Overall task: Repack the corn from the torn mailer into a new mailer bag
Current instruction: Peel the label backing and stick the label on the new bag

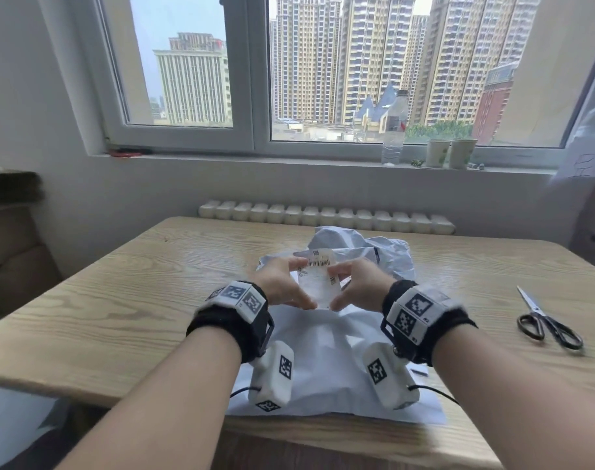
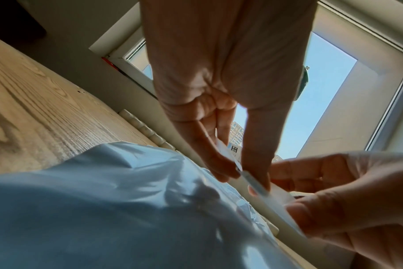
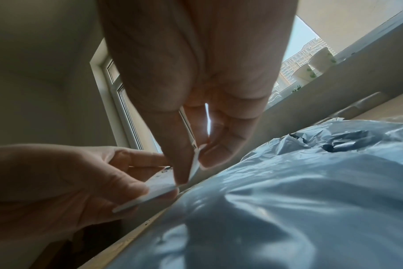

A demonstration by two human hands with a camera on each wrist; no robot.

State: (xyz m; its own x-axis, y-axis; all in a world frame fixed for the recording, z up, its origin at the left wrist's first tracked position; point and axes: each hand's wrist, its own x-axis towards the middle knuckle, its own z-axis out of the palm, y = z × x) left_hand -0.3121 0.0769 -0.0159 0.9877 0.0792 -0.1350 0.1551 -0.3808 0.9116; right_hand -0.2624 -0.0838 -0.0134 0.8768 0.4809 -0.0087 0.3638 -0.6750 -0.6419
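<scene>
I hold a white shipping label (image 1: 318,279) with a barcode upright over the table, between both hands. My left hand (image 1: 297,283) pinches its left edge; my right hand (image 1: 340,284) pinches its right edge, thumb and fingers on a peeling corner (image 3: 196,160). Below them a smooth pale mailer bag (image 1: 323,351) lies flat near the front edge and bulges in the wrist views (image 2: 104,200). A crumpled torn mailer (image 1: 374,252) lies behind the hands. No corn shows in any view.
Black-handled scissors (image 1: 543,320) lie on the wooden table (image 1: 119,283) to the right. A radiator (image 1: 323,215) runs behind the far edge. A water bottle (image 1: 394,130) and two paper cups (image 1: 450,152) stand on the windowsill.
</scene>
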